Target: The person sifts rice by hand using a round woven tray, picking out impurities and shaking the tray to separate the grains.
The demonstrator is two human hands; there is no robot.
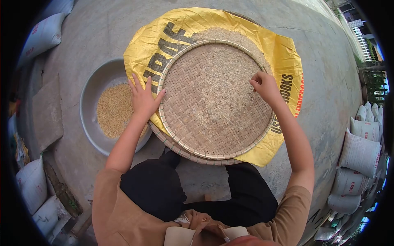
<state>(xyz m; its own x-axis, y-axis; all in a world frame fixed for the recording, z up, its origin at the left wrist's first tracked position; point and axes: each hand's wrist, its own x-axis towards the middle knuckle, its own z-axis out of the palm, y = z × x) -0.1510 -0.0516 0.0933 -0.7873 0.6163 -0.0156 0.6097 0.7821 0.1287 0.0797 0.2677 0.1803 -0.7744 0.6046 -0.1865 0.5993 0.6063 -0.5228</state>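
Observation:
A round woven bamboo tray (180, 102) lies in front of me with pale grain (223, 90) scattered over its middle and right side. Under it is a yellow printed sack (283, 53), with more grain heaped beyond the tray's far rim. My left hand (144, 99) rests with fingers spread on the sack, beside the tray's left rim. Over the tray's right side, my right hand (266, 87) has thumb and fingertips pinched together; whatever is between them is too small to make out. Another woven tray (180, 152) shows below the sack.
A grey metal basin (91, 123) holding yellowish grain (115, 110) stands on the concrete floor (328, 69) at the left, close to the sack. Filled white sacks (359, 151) are stacked along the right, and others (43, 37) lie at the left edge.

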